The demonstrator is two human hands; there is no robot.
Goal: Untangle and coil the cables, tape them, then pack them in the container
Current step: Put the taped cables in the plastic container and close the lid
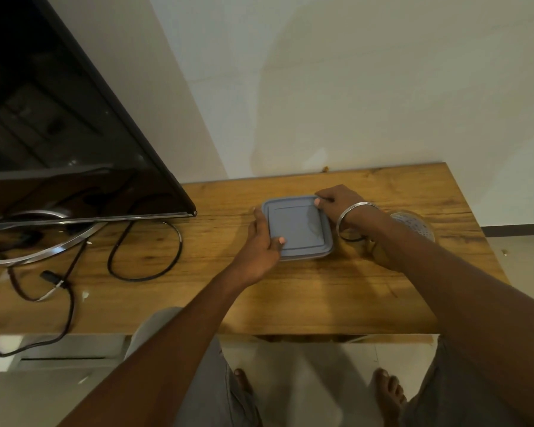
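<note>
Two hands on grey container lid (299,226): left hand (261,241) grips left edge, right hand (336,201) pinches far corner. Lid step, seemingly; next needs even pressing or lifting.

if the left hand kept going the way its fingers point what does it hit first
Probably the wall. The left hand grips the container at its left side, fingers pointing away across bare table; depth is unclear.

Bare table (305,291) near edge; television (74,134), cable (145,251) crowd left
</note>
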